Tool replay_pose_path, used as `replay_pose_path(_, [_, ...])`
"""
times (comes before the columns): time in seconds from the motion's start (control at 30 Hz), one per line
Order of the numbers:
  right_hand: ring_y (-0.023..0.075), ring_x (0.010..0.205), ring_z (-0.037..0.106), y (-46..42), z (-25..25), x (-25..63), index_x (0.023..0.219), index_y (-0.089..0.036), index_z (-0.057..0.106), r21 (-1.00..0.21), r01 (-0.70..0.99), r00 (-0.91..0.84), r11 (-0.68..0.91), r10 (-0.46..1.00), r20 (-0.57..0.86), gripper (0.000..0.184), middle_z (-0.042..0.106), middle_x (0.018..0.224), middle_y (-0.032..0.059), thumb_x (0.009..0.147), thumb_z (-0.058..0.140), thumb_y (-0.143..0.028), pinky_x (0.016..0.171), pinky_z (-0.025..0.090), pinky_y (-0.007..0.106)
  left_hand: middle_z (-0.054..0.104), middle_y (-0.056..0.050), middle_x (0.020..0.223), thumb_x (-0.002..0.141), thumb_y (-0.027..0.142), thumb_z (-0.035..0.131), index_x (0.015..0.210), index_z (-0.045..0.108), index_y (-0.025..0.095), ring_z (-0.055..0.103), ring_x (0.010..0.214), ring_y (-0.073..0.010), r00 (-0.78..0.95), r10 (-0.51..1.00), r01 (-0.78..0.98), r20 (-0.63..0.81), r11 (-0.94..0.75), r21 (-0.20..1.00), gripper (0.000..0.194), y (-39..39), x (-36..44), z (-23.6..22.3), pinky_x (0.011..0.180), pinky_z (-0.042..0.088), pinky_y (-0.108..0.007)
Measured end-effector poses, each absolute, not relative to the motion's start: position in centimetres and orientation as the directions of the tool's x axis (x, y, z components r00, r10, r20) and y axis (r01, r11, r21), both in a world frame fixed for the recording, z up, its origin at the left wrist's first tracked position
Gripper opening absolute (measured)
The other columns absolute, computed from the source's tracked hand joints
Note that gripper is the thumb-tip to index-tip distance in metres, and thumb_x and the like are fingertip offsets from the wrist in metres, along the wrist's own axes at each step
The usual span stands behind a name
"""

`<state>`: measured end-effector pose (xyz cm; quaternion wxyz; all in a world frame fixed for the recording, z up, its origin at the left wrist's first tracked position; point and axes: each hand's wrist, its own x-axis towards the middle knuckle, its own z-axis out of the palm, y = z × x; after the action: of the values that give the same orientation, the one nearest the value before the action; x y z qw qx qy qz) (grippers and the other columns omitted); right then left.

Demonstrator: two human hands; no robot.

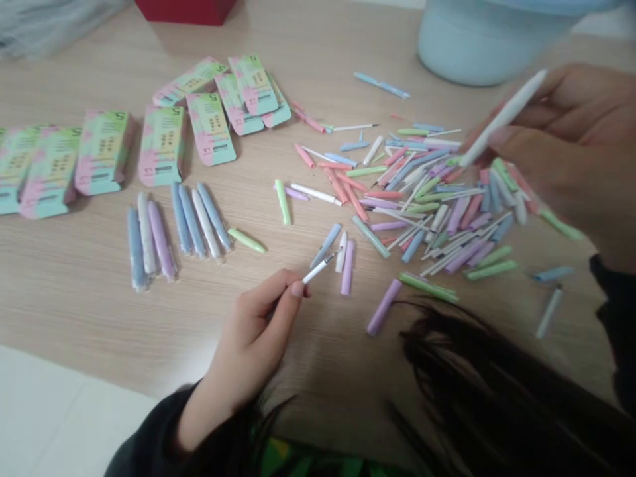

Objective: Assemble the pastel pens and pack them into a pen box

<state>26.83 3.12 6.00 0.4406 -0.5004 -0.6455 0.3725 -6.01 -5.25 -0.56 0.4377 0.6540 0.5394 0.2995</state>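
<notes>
My left hand [261, 324] is closed, pinching a slim white pen refill [318, 267] between thumb and fingertips; its thin metallic tip points up and to the right. Raised at the right, my right hand [571, 146] grips a white pen barrel [507, 118], tilted with its tapered end up. Below that hand spreads a loose heap of pen parts [437, 199]: barrels and caps in purple, green, coral, blue and white, mixed with thin white refills. Just beyond my left fingertips lie a purple tube [348, 267] and a grey-blue tube [326, 245].
Several pastel boxes [161, 146] line the table's left and back. In front of them lie several wrapped pens [159, 240] in blue, white and purple. A light blue tub [477, 46] stands at the back right, a red box [186, 10] at the back. Dark hair [487, 371] hangs across the lower right.
</notes>
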Motion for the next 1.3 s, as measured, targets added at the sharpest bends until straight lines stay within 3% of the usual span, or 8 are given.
replay_pose_path(0.07, [0.0297, 0.088, 0.073, 1.0, 7.0, 23.5, 0.084, -0.035, 0.075, -0.863, 0.452, -0.008, 0.227, 0.968, 0.251, 0.010, 0.076, 0.091, -0.0010, 0.090, 0.073, -0.028, 0.079, 0.061, 0.048, 0.051, 0.004, 0.066, 0.101, 0.032, 0.047, 0.078, 0.060, 0.021, 0.048, 0.063, -0.0135, 0.282, 0.957, 0.417, -0.062, -0.064, 0.907, 0.028, -5.3, -5.9, -0.5, 0.058, 0.037, -0.026])
replay_pose_path(0.13, [0.0274, 0.083, 0.074, -1.0, 7.2, 21.0, 0.085, -0.033, 0.075, -0.910, 0.358, -0.045, 0.207, 0.978, 0.205, 0.010, 0.076, 0.089, -0.0016, 0.088, 0.072, -0.024, 0.073, 0.063, 0.046, 0.052, 0.004, 0.067, 0.101, 0.030, 0.046, 0.078, 0.059, 0.020, 0.048, 0.064, -0.0136, 0.314, 0.948, 0.392, -0.043, -0.088, 0.916, 0.028, -5.4, -5.8, -0.4, 0.060, 0.037, -0.026])
replay_pose_path(0.27, [0.0232, 0.095, 0.076, -4.1, 5.8, 18.7, 0.093, -0.033, 0.071, -0.980, 0.129, -0.088, 0.149, 0.986, 0.139, 0.017, 0.079, 0.097, -0.0044, 0.087, 0.070, -0.018, 0.089, 0.063, 0.046, 0.051, 0.003, 0.068, 0.101, 0.029, 0.045, 0.079, 0.060, 0.020, 0.048, 0.066, -0.0137, 0.374, 0.927, 0.347, -0.009, -0.131, 0.929, 0.027, -5.6, -5.6, -0.4, 0.062, 0.038, -0.027])
replay_pose_path(0.53, [0.0224, 0.103, 0.076, -5.1, 2.4, 17.5, 0.100, -0.031, 0.066, -0.985, -0.037, -0.130, 0.167, 0.977, 0.171, 0.015, 0.081, 0.102, -0.0020, 0.091, 0.069, -0.020, 0.101, 0.058, 0.048, 0.053, 0.003, 0.071, 0.098, 0.024, 0.046, 0.076, 0.057, 0.019, 0.049, 0.069, -0.0138, 0.420, 0.905, 0.279, 0.060, -0.192, 0.941, 0.025, -5.7, -5.3, -0.7, 0.068, 0.041, -0.026])
replay_pose_path(0.8, [0.0179, 0.090, 0.077, -5.7, 2.2, 16.1, 0.094, -0.024, 0.066, -0.994, 0.029, -0.188, 0.102, 0.978, 0.094, 0.011, 0.081, 0.098, 0.0010, 0.087, 0.073, -0.019, 0.085, 0.061, 0.034, 0.054, 0.002, 0.070, 0.099, 0.026, 0.048, 0.077, 0.058, 0.018, 0.051, 0.070, -0.0144, 0.468, 0.879, 0.220, 0.093, -0.218, 0.951, 0.025, -5.6, -5.1, -1.1, 0.073, 0.044, -0.027])
replay_pose_path(1.0, [0.0176, 0.092, 0.076, -6.6, 1.5, 15.3, 0.095, -0.023, 0.071, -0.994, 0.018, -0.227, 0.108, 0.969, 0.101, 0.009, 0.081, 0.096, 0.0009, 0.088, 0.073, -0.017, 0.085, 0.060, 0.031, 0.067, -0.003, 0.095, 0.098, 0.019, 0.049, 0.097, 0.066, 0.017, 0.059, 0.091, -0.0178, 0.604, 0.794, 0.104, 0.064, -0.159, 0.982, 0.017, -6.1, -5.5, -1.3, 0.087, 0.046, -0.031])
replay_pose_path(1.2, [0.0168, 0.078, 0.076, -7.2, 1.6, 16.1, 0.098, -0.027, 0.076, -0.997, 0.031, -0.218, 0.076, 0.974, 0.067, 0.011, 0.081, 0.091, -0.0003, 0.088, 0.077, -0.024, 0.067, 0.061, 0.028, 0.075, -0.007, 0.100, 0.094, 0.021, 0.062, 0.116, 0.070, 0.014, 0.056, 0.072, -0.0128, 0.661, 0.747, -0.005, -0.069, 0.096, 0.995, 0.024, -5.9, -5.6, -1.0, 0.067, 0.046, -0.025])
replay_pose_path(1.3, [0.0167, 0.075, 0.075, -7.6, 1.5, 16.2, 0.095, -0.026, 0.076, -0.998, 0.000, -0.224, 0.056, 0.973, 0.054, 0.008, 0.081, 0.089, 0.0003, 0.088, 0.077, -0.025, 0.061, 0.059, 0.027, 0.075, -0.005, 0.093, 0.094, 0.020, 0.064, 0.101, 0.074, 0.014, 0.057, 0.071, -0.0108, 0.706, 0.705, -0.006, -0.066, 0.099, 0.995, 0.014, -5.8, -5.8, -1.1, 0.066, 0.046, -0.022])
